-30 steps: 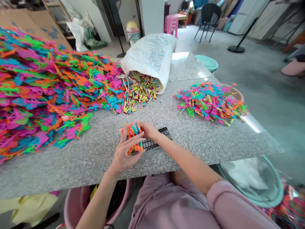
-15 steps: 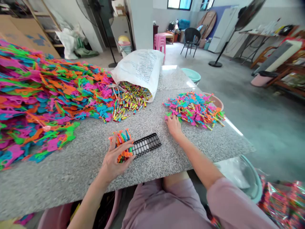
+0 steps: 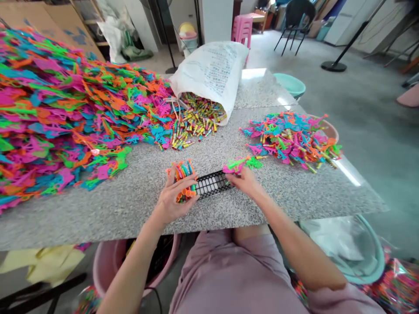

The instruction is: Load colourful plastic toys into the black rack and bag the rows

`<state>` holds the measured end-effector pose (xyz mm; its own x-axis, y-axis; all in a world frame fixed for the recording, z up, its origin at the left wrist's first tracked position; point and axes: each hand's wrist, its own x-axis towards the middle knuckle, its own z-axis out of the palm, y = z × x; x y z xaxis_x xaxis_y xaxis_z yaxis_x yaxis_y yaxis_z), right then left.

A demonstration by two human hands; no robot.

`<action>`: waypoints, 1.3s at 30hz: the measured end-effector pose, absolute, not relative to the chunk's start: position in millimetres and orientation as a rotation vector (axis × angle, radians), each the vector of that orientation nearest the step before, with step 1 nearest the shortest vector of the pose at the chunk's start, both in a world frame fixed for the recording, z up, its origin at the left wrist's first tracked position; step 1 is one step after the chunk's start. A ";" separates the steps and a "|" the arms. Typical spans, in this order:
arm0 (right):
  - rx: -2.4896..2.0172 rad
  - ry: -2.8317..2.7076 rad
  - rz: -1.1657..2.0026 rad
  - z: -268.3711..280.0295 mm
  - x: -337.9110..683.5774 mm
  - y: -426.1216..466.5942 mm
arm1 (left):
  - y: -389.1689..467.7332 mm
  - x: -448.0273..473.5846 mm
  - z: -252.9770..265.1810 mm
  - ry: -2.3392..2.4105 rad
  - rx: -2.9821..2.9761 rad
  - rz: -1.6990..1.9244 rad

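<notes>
A narrow black plastic lattice rack [image 3: 214, 184] lies on the speckled stone table in front of me. Colourful plastic toy pieces [image 3: 184, 170] stand packed in its left end, and my left hand [image 3: 173, 201] curls around that row, thumb on the near side and fingers over the far side. At the rack's right end my right hand [image 3: 246, 181] pinches pink and green plastic toy pieces [image 3: 236, 165]; their exact shape is blurred. A green piece [image 3: 253, 162] lies on the table just past those fingers. Farther right is a loose heap of similar pieces [image 3: 288, 141], some with yellow tubes.
A large mound of bright plastic pieces [image 3: 65, 117] covers the table's left side. Beside it, a white sack [image 3: 212, 65] spills small yellow tubes [image 3: 193, 128]. Below the table edge are a pink tub [image 3: 104, 266] and a teal basin [image 3: 376, 257].
My right hand has moved left from the heap to the rack's right end, with pink and green pieces in its fingers. My left hand stays around the row. The view has tilted down.
</notes>
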<state>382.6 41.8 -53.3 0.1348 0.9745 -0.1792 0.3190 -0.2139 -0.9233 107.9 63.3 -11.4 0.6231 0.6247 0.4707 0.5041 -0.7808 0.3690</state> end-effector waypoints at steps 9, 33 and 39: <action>-1.724 -1.480 1.001 -65.8 291.6 14.5 | 62.2 109.4 -5.8 0.906 2.633 0.872; -1.740 -2.138 0.773 -41.0 305.9 45.7 | 56.3 112.6 -4.0 1.132 2.707 0.799; -2.208 -1.772 0.345 -34.3 459.7 57.9 | 53.5 113.0 7.6 1.182 2.786 0.630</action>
<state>459.7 57.9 -34.3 0.2156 0.9765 -0.0061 0.9075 -0.2027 -0.3678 113.0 53.5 7.6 0.6246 0.6993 0.3476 0.6787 -0.7063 0.2014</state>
